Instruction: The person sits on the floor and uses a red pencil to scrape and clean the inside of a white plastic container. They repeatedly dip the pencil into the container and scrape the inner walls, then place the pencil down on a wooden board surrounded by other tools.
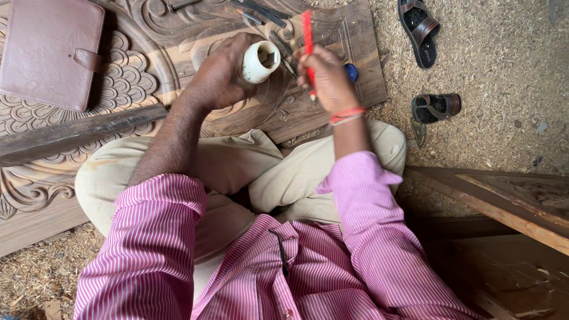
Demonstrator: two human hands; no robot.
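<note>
Head camera looks straight down on a person sitting cross-legged in a pink striped shirt and beige trousers, with a large carved wooden panel spread in front of the knees; every place below is told from that panel. Sawdust-strewn ground lies to its right, and further plain wooden boards rest beyond its lower right corner, beside the person's right knee. A long dark wooden bar lies slantwise across the panel's left half, and a brown leather case with a strap tab sits on the panel's upper left corner. Two dark sandals lie on the sawdust just off the panel's right edge. Over the panel's middle, the left hand is curled tight around a short white cylinder with a hollow end, held just above the carving. Right beside it, the right hand, with red thread bands at the wrist, pinches a red pencil between closed fingers, its tip pointing down toward the panel. A small blue cap lies on the panel by the right hand.
</note>
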